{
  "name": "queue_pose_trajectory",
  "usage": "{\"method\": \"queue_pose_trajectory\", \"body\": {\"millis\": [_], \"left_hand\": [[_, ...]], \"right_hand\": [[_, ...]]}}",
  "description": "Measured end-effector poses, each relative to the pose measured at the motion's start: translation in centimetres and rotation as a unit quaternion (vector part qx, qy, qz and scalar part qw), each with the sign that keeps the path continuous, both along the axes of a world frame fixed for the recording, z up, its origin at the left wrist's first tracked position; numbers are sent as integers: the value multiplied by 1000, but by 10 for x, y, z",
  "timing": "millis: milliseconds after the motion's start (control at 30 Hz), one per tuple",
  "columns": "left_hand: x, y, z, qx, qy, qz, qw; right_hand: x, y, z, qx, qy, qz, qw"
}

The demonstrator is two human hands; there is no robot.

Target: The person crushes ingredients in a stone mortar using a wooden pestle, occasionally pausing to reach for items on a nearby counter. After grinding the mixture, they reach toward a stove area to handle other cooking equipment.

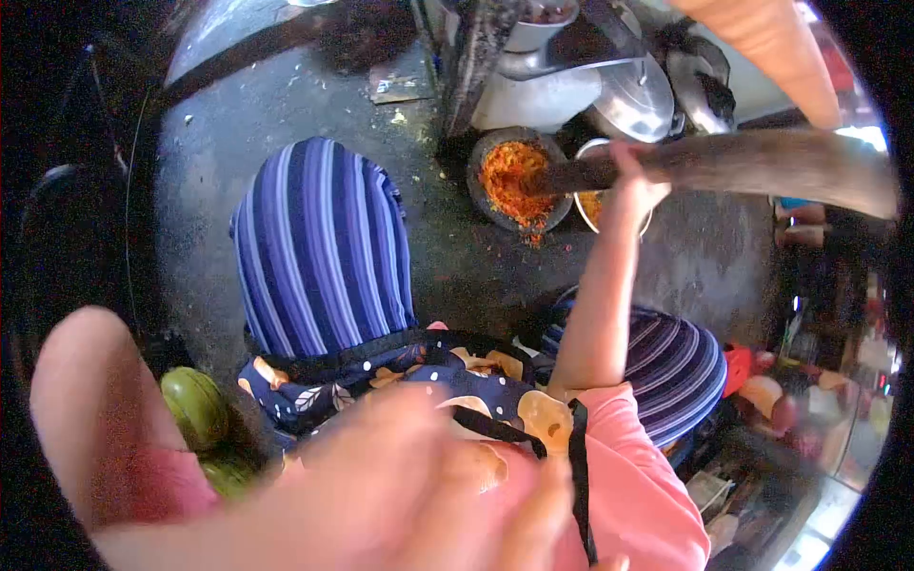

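Blurred left hand nearest, its fingers' state I cannot tell; green fruit, perhaps papaya, at left. Far, right hand clamps pestle in mortar, pots behind.

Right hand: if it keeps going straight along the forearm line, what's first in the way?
The right hand is already closed round the pestle. Beyond that, the line leads to the steel lid behind the mortar, though depth is unclear.
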State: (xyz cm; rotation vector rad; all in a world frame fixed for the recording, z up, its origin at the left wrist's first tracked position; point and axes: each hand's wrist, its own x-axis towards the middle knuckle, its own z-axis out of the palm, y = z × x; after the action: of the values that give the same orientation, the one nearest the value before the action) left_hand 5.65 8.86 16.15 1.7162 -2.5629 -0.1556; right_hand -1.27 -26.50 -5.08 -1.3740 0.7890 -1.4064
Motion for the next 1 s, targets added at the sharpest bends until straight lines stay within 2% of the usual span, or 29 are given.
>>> {"method": "queue_pose_trajectory", "body": {"millis": [33,67,100,133,167,200,233,333,367,400,433,467,500,533,567,600,667,733,800,867,900,967,1000], "left_hand": [[-4,-3,2,-12,-11,-8,1000],[-14,-8,3,-28,-23,-18,999],[-21,-14,1,-44,-42,-30,998],[-27,-18,-2,-57,-65,-40,995],[-34,-25,0,-73,-96,-61,991],[-37,-32,-4,-74,-118,-73,987],[-45,-44,-5,-90,-144,-107,980],[-71,-68,-20,-109,-225,-195,949],[-78,-76,-25,-103,-232,-215,943],[-84,-83,-34,-67,-206,-233,948],[-83,-80,-47,-33,-124,-160,979],[-81,-93,-57,137,9,-186,973],[-81,-93,-78,152,95,-173,968],[-72,-96,-84,203,147,-167,954],[-73,-96,-103,236,193,-138,942],[-76,-92,-122,201,195,-102,954],[-83,-91,-157,245,196,-61,948],[-77,-93,-182,252,224,-47,940],[-74,-96,-189,257,258,-31,931],[-69,-101,-189,294,217,-46,930],[-70,-100,-192,289,211,-39,933],[-71,-102,-193,296,197,-44,933],[-71,-102,-192,306,185,-49,933]], "right_hand": [[2,-6,-37,-3,38,1,999],[6,5,-58,-15,182,-37,983],[6,19,-88,83,17,-13,996],[-2,13,-106,110,40,7,993],[0,11,-103,91,-9,13,996],[7,18,-95,75,-60,15,995],[8,14,-80,58,-47,48,996],[8,29,27,10,9,78,997],[9,28,42,-8,0,69,998],[8,26,47,-25,-5,58,998],[9,23,39,-44,18,14,999],[7,13,11,-52,40,8,998],[9,8,-23,-42,77,-4,996],[8,-9,-88,-50,154,-4,987],[17,26,-96,76,-38,16,996],[13,26,-105,125,-32,7,992],[17,23,-85,103,-72,-17,992],[6,9,-41,-10,7,44,999],[7,19,28,-4,-24,50,998],[7,21,37,-17,-27,38,999],[8,22,40,-29,-34,28,999],[19,10,-35,-11,-14,-31,999],[35,28,-62,60,-147,-79,984]]}}
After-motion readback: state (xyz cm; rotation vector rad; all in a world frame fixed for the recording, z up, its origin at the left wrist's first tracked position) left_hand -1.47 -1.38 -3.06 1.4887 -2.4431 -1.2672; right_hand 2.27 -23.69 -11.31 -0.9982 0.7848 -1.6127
